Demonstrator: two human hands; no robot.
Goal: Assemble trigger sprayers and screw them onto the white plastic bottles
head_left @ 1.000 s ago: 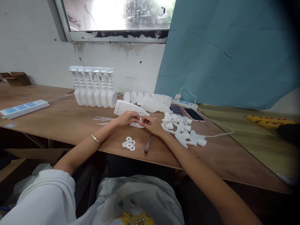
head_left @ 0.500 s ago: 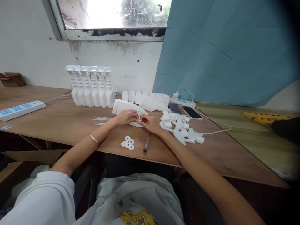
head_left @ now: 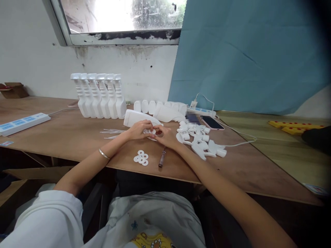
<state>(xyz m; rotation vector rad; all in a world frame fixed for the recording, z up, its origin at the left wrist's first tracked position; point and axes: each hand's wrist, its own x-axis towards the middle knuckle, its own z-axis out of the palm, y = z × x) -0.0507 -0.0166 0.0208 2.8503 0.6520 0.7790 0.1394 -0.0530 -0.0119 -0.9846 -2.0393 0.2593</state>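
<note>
Between my two hands is a white plastic spray head (head_left: 150,131), its round end turned up and much of it covered by fingers. My left hand (head_left: 139,130) is closed around its left side, with thumb and fingertips pinching it. From the other side my right hand (head_left: 165,135) grips the same part with bent fingers. Just behind them a white spray bottle (head_left: 138,118) lies on its side. In front lie a small heap of flat white washers (head_left: 141,157) and a screwdriver (head_left: 162,158). Several thin white tubes (head_left: 111,132) rest left of my left hand.
Several white spray bottles (head_left: 103,100) stand in a row at the back left, and more bottles (head_left: 167,113) lie behind my hands. A pile of white spray heads (head_left: 199,137) is to the right, beside a phone (head_left: 212,122). A power strip (head_left: 24,124) lies far left.
My fingers have shifted on the spray head, and its round white end now shows more between my hands. The other things on the table stay where they were.
</note>
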